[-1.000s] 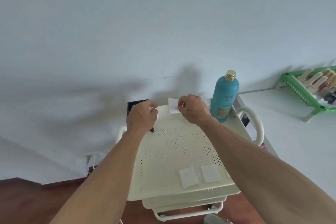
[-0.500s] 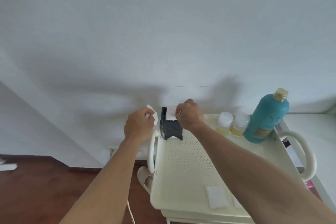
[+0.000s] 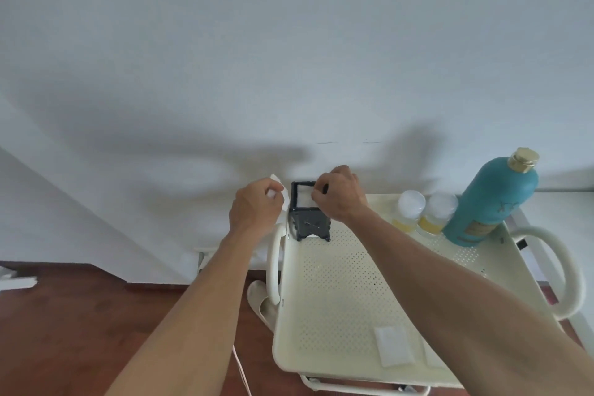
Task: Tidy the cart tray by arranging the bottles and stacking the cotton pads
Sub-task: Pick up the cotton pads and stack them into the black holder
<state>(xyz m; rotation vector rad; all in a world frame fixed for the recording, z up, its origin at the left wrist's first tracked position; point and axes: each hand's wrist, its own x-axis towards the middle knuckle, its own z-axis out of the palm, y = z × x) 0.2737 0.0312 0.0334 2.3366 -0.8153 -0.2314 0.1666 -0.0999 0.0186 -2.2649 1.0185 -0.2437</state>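
Right hand (image 3: pixel 340 196) pinches a pad (image 3: pixel 303 200) into the black holder (image 3: pixel 309 214) at the tray's (image 3: pixel 337 292) far left corner; left hand (image 3: pixel 255 207) grips another pad (image 3: pixel 280 190) beside it. Stacking step, by the look of it. Next (two pads (image 3: pixel 393 346) wait at the near edge): seat this one, feed the left's. Bottles (image 3: pixel 490 199) stand far right.

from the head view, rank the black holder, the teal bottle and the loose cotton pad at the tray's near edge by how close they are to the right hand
1. black holder, touching the right hand, far left corner.
2. teal bottle, far right corner.
3. loose cotton pad, near edge of the tray.
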